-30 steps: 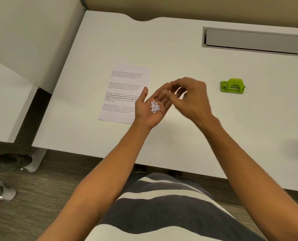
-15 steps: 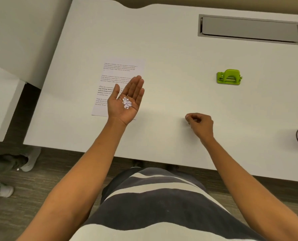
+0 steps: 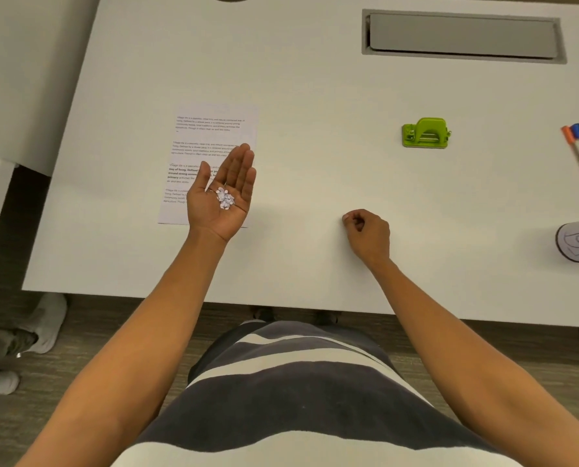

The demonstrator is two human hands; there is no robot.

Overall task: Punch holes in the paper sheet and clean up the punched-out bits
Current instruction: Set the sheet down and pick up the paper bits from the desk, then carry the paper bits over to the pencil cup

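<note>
Head: left hand (image 3: 221, 197) cups bits (image 3: 225, 198) above paper (image 3: 214, 136)

Beyond my right hand (image 3: 369, 235) fingertips the table (image 3: 315, 112) is bare up to the green hole punch (image 3: 425, 133). Between both hands I see free room too.

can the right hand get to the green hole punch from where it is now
Probably yes. The right hand rests pinched on the desk, nearer the person than the green hole punch, with only bare desk between them. The left hand cups paper bits elsewhere.

Left hand (image 3: 225, 197) palm-up cupping paper bits (image 3: 225, 198); right hand (image 3: 369, 235) pinching on desk (image 3: 315, 96).
</note>
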